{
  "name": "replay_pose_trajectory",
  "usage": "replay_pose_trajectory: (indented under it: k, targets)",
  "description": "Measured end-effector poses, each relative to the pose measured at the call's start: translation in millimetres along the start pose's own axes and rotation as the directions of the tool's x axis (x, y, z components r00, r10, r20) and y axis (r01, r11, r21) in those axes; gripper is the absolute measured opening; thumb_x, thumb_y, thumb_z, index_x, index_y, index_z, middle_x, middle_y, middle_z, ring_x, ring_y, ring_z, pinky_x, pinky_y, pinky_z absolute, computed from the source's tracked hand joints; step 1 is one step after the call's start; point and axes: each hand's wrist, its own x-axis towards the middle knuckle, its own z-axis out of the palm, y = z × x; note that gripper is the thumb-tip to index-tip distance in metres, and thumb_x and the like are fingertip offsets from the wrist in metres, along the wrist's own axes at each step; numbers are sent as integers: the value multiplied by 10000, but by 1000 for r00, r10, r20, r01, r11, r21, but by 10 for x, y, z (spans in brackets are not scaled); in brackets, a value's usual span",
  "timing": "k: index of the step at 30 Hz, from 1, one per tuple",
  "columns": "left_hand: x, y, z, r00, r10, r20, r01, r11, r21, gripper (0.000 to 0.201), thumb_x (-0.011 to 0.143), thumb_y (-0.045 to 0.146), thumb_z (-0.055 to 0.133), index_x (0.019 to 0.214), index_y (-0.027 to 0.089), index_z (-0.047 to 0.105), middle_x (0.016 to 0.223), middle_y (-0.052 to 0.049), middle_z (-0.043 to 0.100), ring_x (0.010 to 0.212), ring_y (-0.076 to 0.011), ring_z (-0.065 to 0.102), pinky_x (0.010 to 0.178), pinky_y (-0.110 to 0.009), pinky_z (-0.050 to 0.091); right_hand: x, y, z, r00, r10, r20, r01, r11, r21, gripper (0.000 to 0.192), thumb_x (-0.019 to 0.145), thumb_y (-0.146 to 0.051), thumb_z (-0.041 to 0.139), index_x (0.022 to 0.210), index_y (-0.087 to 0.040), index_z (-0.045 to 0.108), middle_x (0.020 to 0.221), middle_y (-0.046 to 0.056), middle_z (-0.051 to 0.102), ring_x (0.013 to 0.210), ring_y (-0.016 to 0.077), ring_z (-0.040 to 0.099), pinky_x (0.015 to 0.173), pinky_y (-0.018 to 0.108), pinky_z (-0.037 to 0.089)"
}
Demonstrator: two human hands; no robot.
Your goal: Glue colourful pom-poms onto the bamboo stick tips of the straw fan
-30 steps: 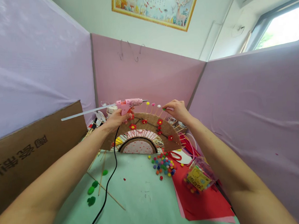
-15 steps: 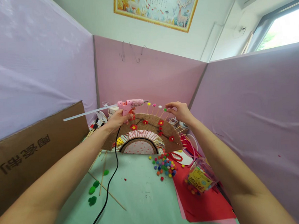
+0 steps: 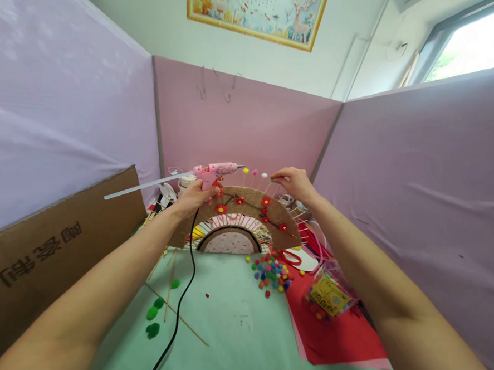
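Observation:
My left hand point(image 3: 198, 196) is closed around the handle of a pink hot glue gun point(image 3: 216, 170), whose nozzle points right and whose long glue stick point(image 3: 146, 185) sticks out behind. Between the fingertips of my right hand point(image 3: 295, 182) is a small green pompom point(image 3: 272, 180), at the tip of a thin stick. Below both hands stands a fan-shaped craft piece point(image 3: 252, 198) with a brown band, red felt flowers point(image 3: 220, 209) and sticks along its rim. Yellow, pink and white pompoms point(image 3: 264, 175) top the sticks to the left of the green one.
Loose coloured pompoms point(image 3: 272, 271) lie before the fan, beside red sheets point(image 3: 336, 341) and a clear pompom bag point(image 3: 329, 294). Red-handled scissors point(image 3: 291, 257) rest nearby. The black cord point(image 3: 179, 306) crosses the green tabletop point(image 3: 240, 342) past green felt pieces point(image 3: 152, 313). Cardboard point(image 3: 66, 240) stands left.
The fingers of my right hand have closed in on the green pompom and cover more of it. My left hand and the glue gun hold still.

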Motion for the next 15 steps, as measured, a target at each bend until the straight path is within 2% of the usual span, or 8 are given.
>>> replay_pose_trajectory:
  k: [4,6,8,10,12,13,15]
  targets:
    - [35,-65,-22,1000,15,10,-15,1000,9,402,643,447,779,877,142,661,766,-49,664,657,-145,594,484,-217,401,-83,-78,-209,992,10,-126,-4,999,50,164,828,-234,622,927,-227,751,975,59,763,867,197,681,857,357,496]
    - [44,-87,-20,999,41,9,-41,999,-3,381,645,426,787,869,147,653,769,-49,664,644,-138,595,474,-209,391,-242,-212,-356,978,21,-207,-13,999,38,171,834,-240,608,931,-217,745,987,67,755,892,204,673,868,365,494]
    - [50,-99,-8,998,69,11,-68,998,-9,333,663,385,785,855,151,645,793,-48,666,644,-129,602,478,-198,386,-481,-400,-458,970,56,-237,-49,998,36,183,852,-258,588,939,-209,742,975,70,753,884,207,663,857,362,493]
    - [55,-103,7,998,64,-8,-65,998,-14,290,698,337,765,884,150,646,810,-45,663,656,-122,610,491,-189,386,-771,-591,-455,982,104,-155,-97,994,57,202,870,-261,564,943,-199,742,940,67,756,839,200,658,826,344,496]
    - [58,-100,22,999,46,-21,-46,999,-23,262,724,286,744,921,143,648,805,-43,655,671,-125,616,511,-187,392,-1077,-719,-326,987,161,23,-162,985,58,219,879,-241,533,936,-216,743,904,45,759,797,194,664,789,323,497]
    - [58,-96,29,999,41,-26,-42,999,-27,254,733,264,737,933,137,647,805,-44,651,679,-127,618,525,-190,399,-1226,-746,-222,973,195,125,-200,979,33,226,880,-228,523,931,-226,743,901,39,762,798,196,669,782,317,494]
    - [52,-85,39,999,43,-31,-45,998,-41,246,739,237,737,940,126,646,811,-47,642,692,-132,619,557,-204,414,-1498,-726,23,907,274,321,-264,962,-77,241,884,-193,506,918,-222,743,918,55,768,835,210,682,788,311,479]
